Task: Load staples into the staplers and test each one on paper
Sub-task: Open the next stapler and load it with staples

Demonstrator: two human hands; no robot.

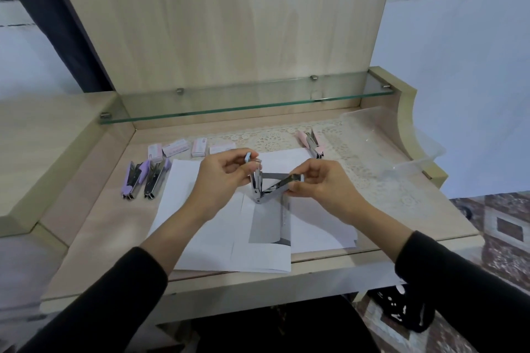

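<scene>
Nearest the camera, two forearms in black sleeves [120,292] reach forward over the front edge of the table [86,226]. White paper sheets [218,238] lie overlapped on the table beneath the hands; one sheet carries a grey printed area. Above the sheets, the left hand [220,178] and the right hand [318,183] hold one metal stapler [265,185], which is swung open into a V with its hinge pointing down toward the paper. The left fingers [246,165] are closed around the upright arm with the light blue tip; the right fingers [298,180] pinch the end of the other arm, which angles up to the right. Left of the paper, two purple staplers [143,180] lie side by side on the table. Beyond the hands, small staple boxes [183,149] sit in a row, and a pink stapler [311,143] rests on a lace mat [355,163]. A clear plastic container [393,143] stands at the far right. A glass shelf [246,103] spans the rear, below a wooden back panel [218,17].
</scene>
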